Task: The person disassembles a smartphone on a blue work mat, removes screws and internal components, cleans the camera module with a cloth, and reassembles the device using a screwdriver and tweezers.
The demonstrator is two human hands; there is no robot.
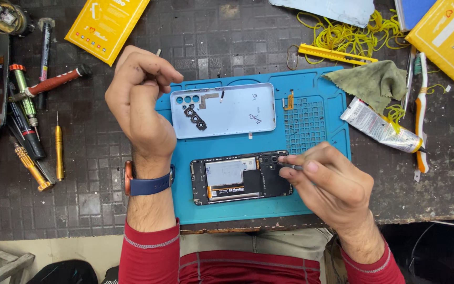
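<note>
An opened phone body (240, 179) lies face down on a blue work mat (316, 121), its battery and board showing. My right hand (329, 184) pinches a thin dark tool, likely tweezers (290, 166), with its tip at the phone's upper right corner by the camera area. My left hand (140, 100) hovers over the mat's left edge with fingers curled around a small metal piece. The detached pale blue back cover (224, 110) rests inside-up on the mat beyond the phone.
Several screwdrivers (30, 115) lie at the left. A yellow cutter (334, 54), yellow rubber bands (353, 34), green cloth (377, 79), glue tube (382, 126) and toothbrush (421, 115) sit at the right. Yellow packets (106, 23) are at the back.
</note>
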